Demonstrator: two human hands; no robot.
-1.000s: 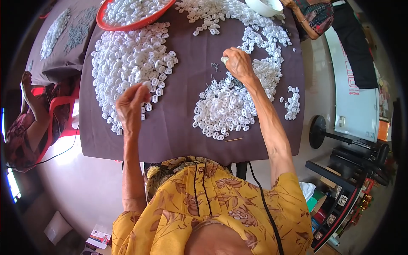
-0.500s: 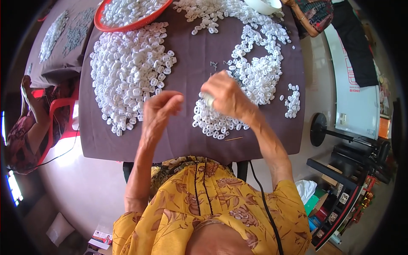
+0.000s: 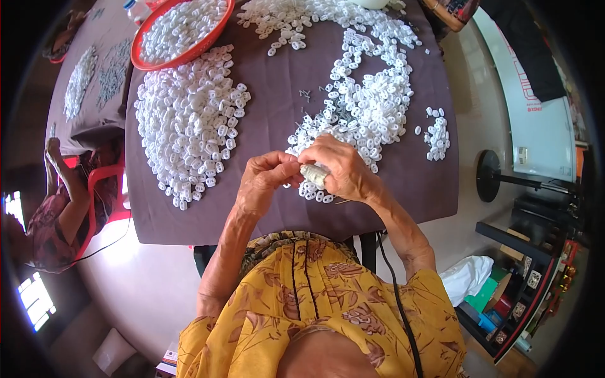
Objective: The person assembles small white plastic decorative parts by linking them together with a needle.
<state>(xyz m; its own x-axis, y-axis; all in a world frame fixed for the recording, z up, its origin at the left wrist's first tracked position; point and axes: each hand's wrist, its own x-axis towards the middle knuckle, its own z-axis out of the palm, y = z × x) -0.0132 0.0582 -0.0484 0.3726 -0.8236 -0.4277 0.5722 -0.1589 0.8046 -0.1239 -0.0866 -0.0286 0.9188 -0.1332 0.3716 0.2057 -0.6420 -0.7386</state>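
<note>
My left hand (image 3: pixel 268 183) is closed in a pinch, its fingertips meeting those of my right hand (image 3: pixel 343 169) above the table's near part. My right hand is curled closed too. A cream-coloured wrapping (image 3: pixel 314 174) shows at its thumb side, seemingly round a digit. Whatever lies between the fingertips is too small or hidden to make out. Just beyond and below my right hand spreads a pile of small white oval plastic pieces (image 3: pixel 372 116) with two dark holes each. Thin grey nails (image 3: pixel 305 96) lie at that pile's left edge.
A larger heap of white pieces (image 3: pixel 189 120) lies on the left of the brown-covered table (image 3: pixel 271 82). Behind it stands a red basket (image 3: pixel 140 61) full of them. A small cluster (image 3: pixel 437 135) is near the right edge. One person sits at left; another's arm (image 3: pixel 444 14) shows far right.
My left hand has moved right and my right hand down, so their fingertips now meet. The view has shifted slightly, bringing more of the red basket into sight.
</note>
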